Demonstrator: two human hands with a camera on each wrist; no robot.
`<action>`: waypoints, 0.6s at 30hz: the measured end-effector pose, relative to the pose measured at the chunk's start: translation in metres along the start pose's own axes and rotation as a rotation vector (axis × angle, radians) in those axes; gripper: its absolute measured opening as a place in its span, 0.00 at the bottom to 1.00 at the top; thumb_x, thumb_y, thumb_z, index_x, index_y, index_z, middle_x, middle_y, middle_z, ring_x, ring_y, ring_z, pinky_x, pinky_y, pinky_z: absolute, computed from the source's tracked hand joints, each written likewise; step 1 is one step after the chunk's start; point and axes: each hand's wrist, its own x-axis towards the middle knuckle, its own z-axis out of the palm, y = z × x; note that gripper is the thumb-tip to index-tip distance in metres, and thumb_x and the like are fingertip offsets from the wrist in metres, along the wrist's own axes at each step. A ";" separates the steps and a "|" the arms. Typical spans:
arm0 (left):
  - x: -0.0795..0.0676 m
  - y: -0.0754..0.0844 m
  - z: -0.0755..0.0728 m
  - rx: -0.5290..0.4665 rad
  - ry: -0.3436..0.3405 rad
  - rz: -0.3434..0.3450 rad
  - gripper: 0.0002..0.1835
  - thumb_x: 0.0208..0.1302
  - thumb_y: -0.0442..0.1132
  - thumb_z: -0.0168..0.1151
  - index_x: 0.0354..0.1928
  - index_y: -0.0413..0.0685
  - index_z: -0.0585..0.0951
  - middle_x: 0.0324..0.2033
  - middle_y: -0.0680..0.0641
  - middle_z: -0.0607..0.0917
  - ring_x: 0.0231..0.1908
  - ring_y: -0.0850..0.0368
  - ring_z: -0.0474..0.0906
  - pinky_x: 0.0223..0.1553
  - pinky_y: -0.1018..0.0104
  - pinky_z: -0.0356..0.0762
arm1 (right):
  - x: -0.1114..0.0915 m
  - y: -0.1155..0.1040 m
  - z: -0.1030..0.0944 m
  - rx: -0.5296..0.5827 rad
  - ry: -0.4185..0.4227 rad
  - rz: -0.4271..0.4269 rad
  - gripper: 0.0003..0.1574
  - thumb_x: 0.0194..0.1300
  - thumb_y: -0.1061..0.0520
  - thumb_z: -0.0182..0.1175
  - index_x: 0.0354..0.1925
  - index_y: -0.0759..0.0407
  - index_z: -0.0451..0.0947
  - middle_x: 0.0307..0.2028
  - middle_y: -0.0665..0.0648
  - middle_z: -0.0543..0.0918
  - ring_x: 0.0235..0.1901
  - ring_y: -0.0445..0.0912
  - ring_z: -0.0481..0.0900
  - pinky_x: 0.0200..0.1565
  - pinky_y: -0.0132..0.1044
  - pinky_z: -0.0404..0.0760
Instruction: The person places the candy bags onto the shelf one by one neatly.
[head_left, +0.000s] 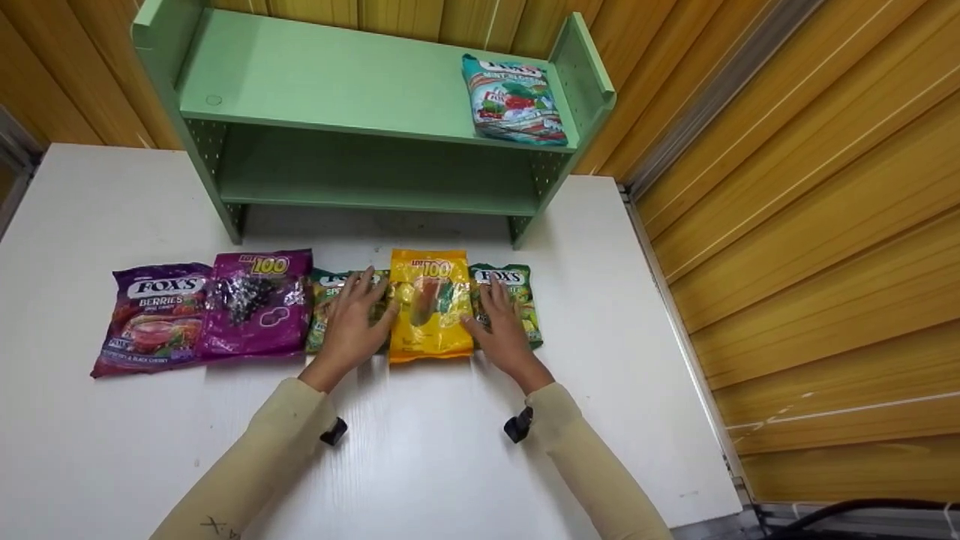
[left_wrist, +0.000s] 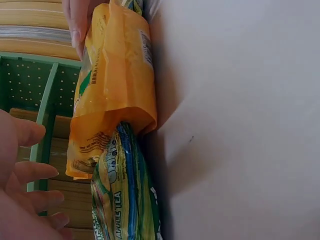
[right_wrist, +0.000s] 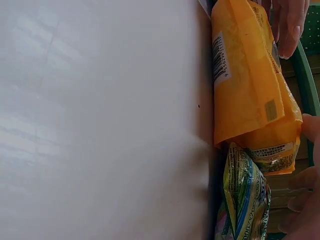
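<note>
A yellow LOT 100 candy bag [head_left: 431,330] lies on the white table between my two hands. My left hand [head_left: 351,324] is spread over a green Fox's candy bag [head_left: 321,291], its thumb at the yellow bag's left edge. Over a second green Fox's bag [head_left: 531,315] lies my right hand [head_left: 502,334], fingers extended and thumb at the yellow bag's right edge. In the left wrist view, the yellow bag's open-looking bottom fold [left_wrist: 110,125] overlaps the end of a green bag [left_wrist: 125,195]. The right wrist view shows a barcode [right_wrist: 220,57] on the yellow bag's back.
Left of the hands, a purple LOT 100 grape bag [head_left: 259,307] overlaps a Fox's Berries bag [head_left: 154,322] in the same row. Behind the row stands a green shelf [head_left: 337,79], with a teal Fox's bag [head_left: 516,101] on its top right. A wood-patterned wall [head_left: 817,247] borders the right side.
</note>
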 end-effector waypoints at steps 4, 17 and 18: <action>-0.002 -0.003 0.005 0.084 -0.007 0.011 0.33 0.69 0.53 0.54 0.70 0.42 0.65 0.74 0.38 0.55 0.75 0.35 0.43 0.72 0.34 0.41 | -0.001 0.001 0.002 -0.061 -0.023 0.003 0.52 0.68 0.27 0.42 0.77 0.52 0.43 0.78 0.53 0.35 0.77 0.51 0.31 0.75 0.58 0.33; -0.011 -0.014 0.017 0.146 -0.098 -0.017 0.37 0.72 0.59 0.46 0.74 0.45 0.57 0.77 0.42 0.43 0.76 0.38 0.32 0.74 0.40 0.31 | -0.003 0.005 0.006 -0.128 -0.086 -0.016 0.55 0.66 0.21 0.34 0.77 0.52 0.41 0.78 0.53 0.32 0.77 0.52 0.30 0.75 0.57 0.31; -0.011 -0.014 0.017 0.143 -0.102 -0.021 0.37 0.72 0.60 0.45 0.74 0.46 0.57 0.77 0.42 0.43 0.76 0.39 0.32 0.74 0.40 0.31 | -0.003 0.005 0.006 -0.125 -0.092 -0.014 0.55 0.65 0.21 0.34 0.76 0.52 0.42 0.78 0.53 0.32 0.77 0.52 0.29 0.75 0.57 0.30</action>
